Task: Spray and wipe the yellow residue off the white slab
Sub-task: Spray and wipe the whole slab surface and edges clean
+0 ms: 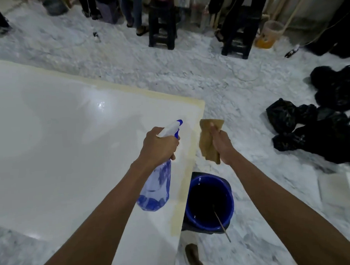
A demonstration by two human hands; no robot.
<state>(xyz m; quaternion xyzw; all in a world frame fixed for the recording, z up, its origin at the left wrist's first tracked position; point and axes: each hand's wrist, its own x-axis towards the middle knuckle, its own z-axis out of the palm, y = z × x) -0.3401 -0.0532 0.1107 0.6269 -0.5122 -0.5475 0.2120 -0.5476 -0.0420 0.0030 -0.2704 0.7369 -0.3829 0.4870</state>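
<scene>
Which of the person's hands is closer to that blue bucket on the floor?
Right. The right hand, gripping the brown cloth, hangs roughly above the blue bucket. The left hand, holding the spray bottle, is over the white slab, further left.

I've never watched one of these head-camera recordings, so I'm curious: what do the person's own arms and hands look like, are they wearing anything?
Nothing is worn on either arm. Both forearms are bare as far as the picture shows them, with no sleeve in view. The left hand and the right hand are bare too: no gloves, and no watch, bracelet or ring that I can make out. No cables or markings show on them.
</scene>
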